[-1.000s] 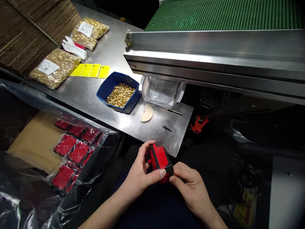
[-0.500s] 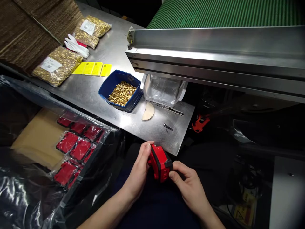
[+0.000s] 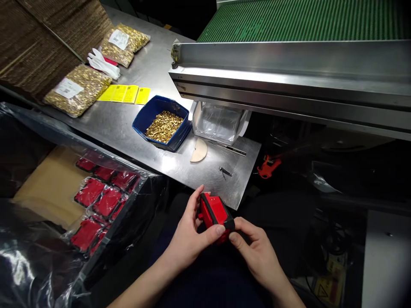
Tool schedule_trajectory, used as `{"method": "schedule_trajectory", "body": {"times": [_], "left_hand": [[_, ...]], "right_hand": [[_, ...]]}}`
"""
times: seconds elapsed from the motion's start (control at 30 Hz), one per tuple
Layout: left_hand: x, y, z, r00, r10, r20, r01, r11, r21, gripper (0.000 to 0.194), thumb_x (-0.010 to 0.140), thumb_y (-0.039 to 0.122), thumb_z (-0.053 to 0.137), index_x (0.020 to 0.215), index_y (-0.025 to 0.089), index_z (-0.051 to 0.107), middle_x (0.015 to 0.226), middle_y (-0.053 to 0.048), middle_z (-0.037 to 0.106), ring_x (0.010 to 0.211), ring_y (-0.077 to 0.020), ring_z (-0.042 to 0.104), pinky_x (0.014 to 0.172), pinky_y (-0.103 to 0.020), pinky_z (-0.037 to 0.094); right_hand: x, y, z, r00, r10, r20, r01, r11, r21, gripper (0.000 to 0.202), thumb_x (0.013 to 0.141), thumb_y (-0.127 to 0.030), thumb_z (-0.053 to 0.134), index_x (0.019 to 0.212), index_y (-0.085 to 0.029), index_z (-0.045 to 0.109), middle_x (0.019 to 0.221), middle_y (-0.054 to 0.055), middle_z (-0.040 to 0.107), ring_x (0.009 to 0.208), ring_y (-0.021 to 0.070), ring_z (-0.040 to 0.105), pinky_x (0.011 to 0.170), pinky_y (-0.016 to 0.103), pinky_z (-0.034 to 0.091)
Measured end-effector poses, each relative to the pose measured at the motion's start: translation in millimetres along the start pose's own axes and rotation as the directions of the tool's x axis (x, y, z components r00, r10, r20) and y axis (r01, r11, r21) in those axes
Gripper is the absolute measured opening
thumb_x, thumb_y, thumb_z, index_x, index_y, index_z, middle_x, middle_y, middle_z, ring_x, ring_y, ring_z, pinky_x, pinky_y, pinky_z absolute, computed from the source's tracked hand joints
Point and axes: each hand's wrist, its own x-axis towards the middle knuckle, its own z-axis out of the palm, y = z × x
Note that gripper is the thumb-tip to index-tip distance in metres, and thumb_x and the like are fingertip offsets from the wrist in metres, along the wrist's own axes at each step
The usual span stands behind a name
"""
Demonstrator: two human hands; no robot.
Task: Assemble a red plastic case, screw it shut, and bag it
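A red and black plastic housing [image 3: 217, 210] is held tilted over my lap, just in front of the table corner. My left hand [image 3: 189, 231] grips its left side, with the thumb laid across the near end and the fingers along the far left edge. At the lower right corner, my right hand [image 3: 253, 246] pinches the housing between thumb and forefinger; whether a small part is also in that pinch is hidden. On the table beyond lie a small nail clipper-like metal tool [image 3: 225, 171] and a pale cut disc [image 3: 199, 150].
A blue bin [image 3: 141, 117] of small brass pieces stands beside a clear-lined bin [image 3: 218, 122]. Bags of brass parts [image 3: 86, 92], yellow labels [image 3: 131, 94] and white gloves [image 3: 102, 64] lie farther left. A plastic-lined crate [image 3: 128, 201] holds wrapped red parts [image 3: 107, 202]. A green ribbed conveyor [image 3: 302, 21] rises behind.
My left thumb has come down from the housing's far edge onto its near end. The right hand keeps its pinch, and the housing has shifted only slightly.
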Motion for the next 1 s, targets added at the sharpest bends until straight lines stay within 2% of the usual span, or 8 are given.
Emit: {"method": "schedule_trajectory", "body": {"times": [0.1,0.2,0.37,0.5,0.6,0.7,1.0], "left_hand": [[-3,-3,-3.3,0.993,0.122,-0.006,-0.12,0.985,0.123,0.104,0.08,0.042,0.087,0.161,0.036,0.022,0.165,-0.01,0.036,0.148,-0.0345,0.042,0.12,-0.049,0.04],[-6,-2,-4.0,0.977,0.212,-0.011,-0.201,0.941,0.274,0.11,0.078,0.036,0.089,0.162,0.039,0.018,0.166,-0.009,0.036,0.143,-0.0349,0.048,0.122,-0.053,0.037],[-9,3,-3.1,0.957,0.29,0.013,-0.274,0.887,0.371,0.117,0.073,0.03,0.091,0.163,0.037,0.016,0.164,-0.011,0.038,0.145,-0.0371,0.046,0.123,-0.056,0.034],[-8,-1,-5.0,0.979,0.201,0.016,-0.198,0.938,0.285,0.115,0.073,0.041,0.093,0.163,0.036,0.02,0.164,-0.012,0.038,0.144,-0.0382,0.046,0.123,-0.059,0.034],[-4,-7,-7.3,0.992,0.115,0.052,-0.12,0.986,0.115,0.11,0.072,0.051,0.092,0.16,0.036,0.028,0.164,-0.012,0.04,0.145,-0.0376,0.046,0.121,-0.057,0.038],[0,-12,-8.8,0.993,0.07,0.092,-0.067,0.997,-0.032,0.112,0.067,0.059,0.093,0.159,0.032,0.034,0.163,-0.015,0.042,0.146,-0.0382,0.045,0.119,-0.053,0.042],[1,-13,-7.2,0.992,-0.005,0.124,0.024,0.989,-0.149,0.114,0.065,0.063,0.092,0.157,0.027,0.036,0.161,-0.018,0.043,0.147,-0.0391,0.044,0.118,-0.054,0.043]], "right_hand": [[0,-4,0,0.999,-0.017,0.043,0.016,1.0,0.018,0.031,0.103,-0.049,0.059,0.111,-0.026,0.076,0.1,0.004,0.071,0.093,0.0223,0.065,0.086,0.031,0.049],[4,-6,2,0.998,-0.056,0.027,0.054,0.997,0.046,0.039,0.103,-0.057,0.054,0.112,-0.026,0.075,0.107,0.006,0.071,0.101,0.025,0.065,0.091,0.033,0.05],[7,-8,4,0.999,-0.041,0.021,0.039,0.996,0.083,0.03,0.104,-0.047,0.056,0.105,-0.025,0.077,0.105,0.005,0.071,0.1,0.0248,0.065,0.09,0.032,0.049],[4,-11,5,0.999,0.004,0.04,-0.009,0.991,0.13,0.034,0.106,-0.046,0.052,0.109,-0.023,0.076,0.101,0.006,0.071,0.096,0.0246,0.064,0.087,0.032,0.05],[2,-13,4,0.999,0.007,0.038,-0.012,0.991,0.133,0.035,0.106,-0.047,0.052,0.108,-0.023,0.076,0.098,0.006,0.07,0.093,0.0239,0.063,0.087,0.033,0.05],[1,-14,4,1.0,0.001,0.026,-0.004,0.993,0.119,0.035,0.105,-0.048,0.053,0.104,-0.022,0.076,0.096,0.005,0.069,0.086,0.0217,0.061,0.084,0.032,0.049],[2,-18,6,0.999,-0.026,0.019,0.024,0.996,0.081,0.034,0.104,-0.048,0.054,0.104,-0.022,0.076,0.102,0.006,0.07,0.096,0.0246,0.064,0.084,0.032,0.05]]}}
